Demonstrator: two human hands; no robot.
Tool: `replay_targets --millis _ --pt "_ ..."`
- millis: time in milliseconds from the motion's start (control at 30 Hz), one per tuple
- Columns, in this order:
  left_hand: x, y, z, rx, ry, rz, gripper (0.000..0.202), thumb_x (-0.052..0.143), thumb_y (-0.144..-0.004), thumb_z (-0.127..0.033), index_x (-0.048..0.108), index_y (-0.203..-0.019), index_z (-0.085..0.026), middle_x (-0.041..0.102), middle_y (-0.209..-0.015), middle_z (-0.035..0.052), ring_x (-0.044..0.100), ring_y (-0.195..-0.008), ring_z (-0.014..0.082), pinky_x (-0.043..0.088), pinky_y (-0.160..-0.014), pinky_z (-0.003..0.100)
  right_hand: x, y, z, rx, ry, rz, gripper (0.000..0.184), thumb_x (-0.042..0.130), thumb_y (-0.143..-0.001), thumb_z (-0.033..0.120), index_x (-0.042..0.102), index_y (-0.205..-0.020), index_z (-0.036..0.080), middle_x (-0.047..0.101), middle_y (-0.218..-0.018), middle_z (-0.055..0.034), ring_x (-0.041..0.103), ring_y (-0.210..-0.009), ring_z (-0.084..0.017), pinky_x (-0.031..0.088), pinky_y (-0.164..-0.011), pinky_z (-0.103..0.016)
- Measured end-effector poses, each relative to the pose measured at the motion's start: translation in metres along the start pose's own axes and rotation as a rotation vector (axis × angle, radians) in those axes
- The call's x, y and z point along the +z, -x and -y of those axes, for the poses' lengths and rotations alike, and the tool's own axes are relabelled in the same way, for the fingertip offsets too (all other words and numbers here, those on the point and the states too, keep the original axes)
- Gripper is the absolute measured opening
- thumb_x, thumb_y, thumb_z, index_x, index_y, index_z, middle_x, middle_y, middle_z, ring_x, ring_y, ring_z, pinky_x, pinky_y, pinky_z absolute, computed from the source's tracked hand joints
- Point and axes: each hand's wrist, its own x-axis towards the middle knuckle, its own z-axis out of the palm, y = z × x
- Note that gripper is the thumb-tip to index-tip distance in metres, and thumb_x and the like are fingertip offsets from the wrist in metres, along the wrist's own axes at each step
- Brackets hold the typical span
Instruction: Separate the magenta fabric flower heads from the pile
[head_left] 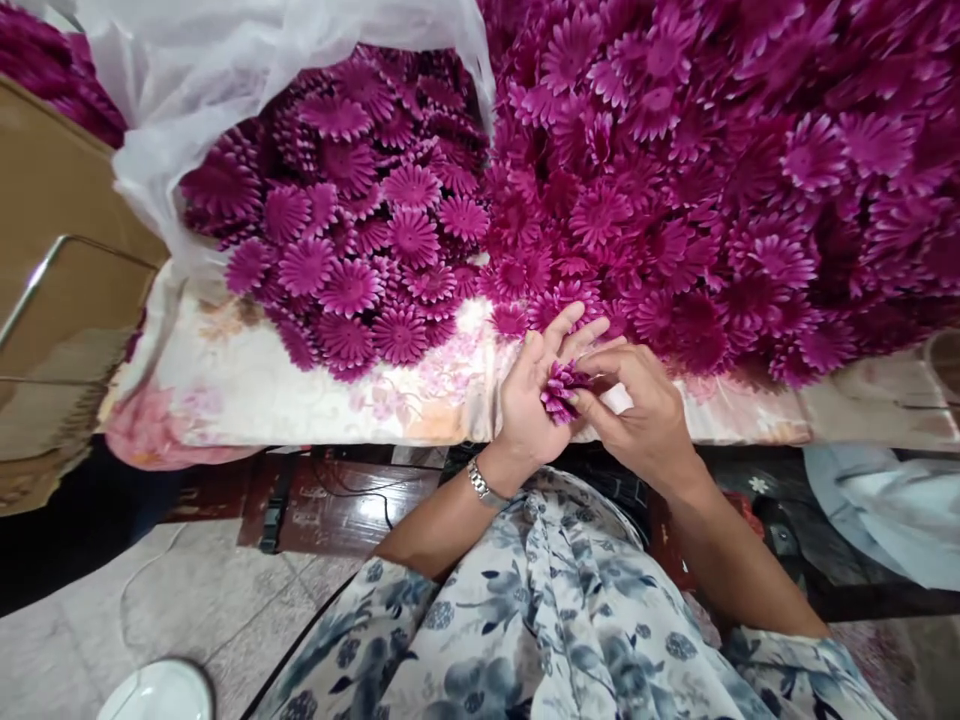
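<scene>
A small purple artificial flower head (559, 393), its petals bunched and pale at the tips, is between my two hands. The thumb and fingers of my right hand (649, 410) pinch it from the right side. My left hand (525, 410) is held palm up beside it, fingers stretched out and apart, with the flower against the palm. Both hands are above the front edge of a table with a flowered cloth (420, 405). Just beyond my fingertips lies a large heap of similar purple flower heads (675, 210).
A white plastic bag (202, 60) at the left spills more purple flower heads (349, 220) onto the cloth. A cardboard box (67, 190) stands at the far left. Below the table are a dark red wooden surface (330, 505) and a white round object (161, 692) on the floor.
</scene>
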Motion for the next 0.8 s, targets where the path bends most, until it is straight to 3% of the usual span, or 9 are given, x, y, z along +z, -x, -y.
replay_targets --millis 133,200,300,400,533,600,667,767,800 --pt "-0.002 0.004 0.004 0.027 -0.125 -0.079 0.04 0.046 -0.086 -0.049 0.065 -0.098 -0.016 0.068 -0.095 0.0081 0.065 -0.09 0.019 0.049 -0.083 0.033 -0.007 0.002 -0.001 0.062 -0.04 -0.102 0.01 0.063 -0.08 0.02 0.057 -0.088 0.02 0.063 -0.082 -0.0014 0.059 -0.077 -0.015 0.048 -0.069 -0.03" --pt "-0.007 0.007 0.006 0.077 -0.242 -0.081 0.035 0.06 -0.079 -0.047 0.066 -0.097 -0.017 0.066 -0.092 0.0049 0.063 -0.082 0.0148 0.05 -0.076 0.027 -0.01 0.003 -0.002 0.069 0.026 -0.173 0.011 0.066 -0.079 0.02 0.057 -0.086 0.02 0.062 -0.08 -0.0002 0.057 -0.076 -0.014 0.046 -0.069 -0.029" --pt "-0.019 0.011 0.009 0.209 -0.497 -0.055 0.035 0.076 -0.068 -0.033 0.066 -0.099 -0.022 0.065 -0.091 -0.0001 0.06 -0.079 0.0101 0.048 -0.072 0.02 -0.011 0.006 -0.006 0.088 0.005 -0.16 0.011 0.066 -0.078 0.019 0.058 -0.084 0.02 0.061 -0.078 0.0007 0.056 -0.074 -0.013 0.045 -0.068 -0.028" --pt "-0.03 0.012 0.01 0.287 -0.677 -0.056 0.023 0.073 -0.073 -0.03 0.068 -0.093 -0.021 0.068 -0.085 0.0004 0.06 -0.075 0.0106 0.049 -0.072 0.022 -0.008 0.011 -0.01 0.196 -0.17 -0.14 0.009 0.064 -0.08 0.02 0.059 -0.087 0.02 0.058 -0.078 0.0016 0.056 -0.074 -0.012 0.045 -0.067 -0.026" --pt "-0.037 0.01 0.009 0.398 -0.786 -0.069 0.019 0.063 -0.082 -0.033 0.072 -0.095 -0.022 0.071 -0.09 0.0038 0.063 -0.083 0.014 0.049 -0.079 0.027 -0.007 0.017 -0.013 0.32 -0.285 -0.069 0.03 0.065 -0.079 0.024 0.057 -0.108 0.021 0.061 -0.091 -0.0005 0.058 -0.082 -0.012 0.048 -0.074 -0.028" --pt "-0.036 0.009 0.008 0.48 -0.853 -0.039 0.017 0.063 -0.083 -0.032 0.073 -0.092 -0.023 0.07 -0.092 0.0037 0.063 -0.087 0.0145 0.048 -0.082 0.027 -0.007 0.018 -0.011 0.325 -0.252 0.026 0.022 0.063 -0.08 0.024 0.059 -0.101 0.02 0.061 -0.086 0.0004 0.058 -0.077 -0.011 0.048 -0.071 -0.026" --pt "-0.035 0.01 0.006 0.499 -0.877 -0.013 0.018 0.062 -0.083 -0.032 0.073 -0.095 -0.024 0.067 -0.093 0.0034 0.061 -0.087 0.0137 0.048 -0.08 0.026 -0.008 0.018 -0.01 0.314 -0.18 0.04 0.005 0.061 -0.08 0.019 0.061 -0.085 0.019 0.06 -0.074 0.0027 0.056 -0.068 -0.009 0.045 -0.064 -0.023" --pt "-0.032 0.016 0.004 0.406 -0.831 -0.051 0.027 0.061 -0.084 -0.035 0.066 -0.11 -0.027 0.064 -0.093 0.0018 0.059 -0.074 0.0102 0.047 -0.067 0.023 -0.008 0.018 -0.013 0.259 0.018 -0.12 0.006 0.059 -0.077 0.013 0.06 -0.08 0.018 0.058 -0.067 0.0034 0.054 -0.062 -0.009 0.044 -0.06 -0.022" --pt "-0.031 0.018 0.003 0.386 -0.83 -0.07 0.025 0.06 -0.084 -0.035 0.066 -0.107 -0.026 0.063 -0.089 0.0011 0.057 -0.069 0.009 0.046 -0.062 0.022 -0.008 0.017 -0.015 0.213 0.108 -0.176 0.006 0.059 -0.077 0.012 0.06 -0.08 0.018 0.058 -0.067 0.0026 0.054 -0.062 -0.01 0.044 -0.06 -0.023"
